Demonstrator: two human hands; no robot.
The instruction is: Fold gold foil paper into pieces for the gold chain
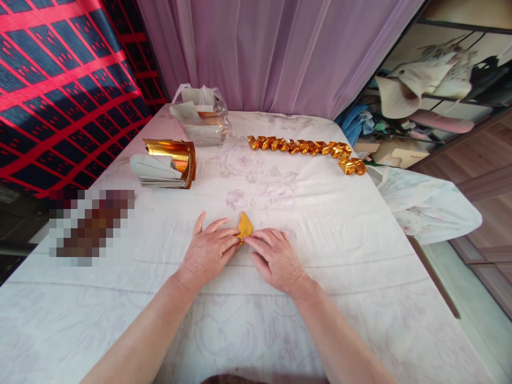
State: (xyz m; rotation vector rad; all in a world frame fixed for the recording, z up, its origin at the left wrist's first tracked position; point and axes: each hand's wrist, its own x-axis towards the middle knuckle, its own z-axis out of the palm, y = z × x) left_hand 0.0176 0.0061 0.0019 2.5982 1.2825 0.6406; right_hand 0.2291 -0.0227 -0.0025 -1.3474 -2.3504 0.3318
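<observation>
A small piece of gold paper [245, 225], folded to a point, lies on the white floral tablecloth [320, 224] in the middle of the table. My left hand [208, 250] presses on its left side with the fingertips. My right hand [276, 258] presses on its lower right edge. Both hands lie flat on the cloth with the fingers together, and most of the paper is hidden under them. A row of several folded gold paper pieces [308, 147] stretches across the far side of the table and bends down at its right end.
A stack of gold and white paper sheets [166, 164] lies at the far left, its top sheet curled up. Behind it stands a clear plastic bag of sheets [200, 116]. A pixelated patch covers the left edge. A purple curtain hangs behind; shelves stand at right.
</observation>
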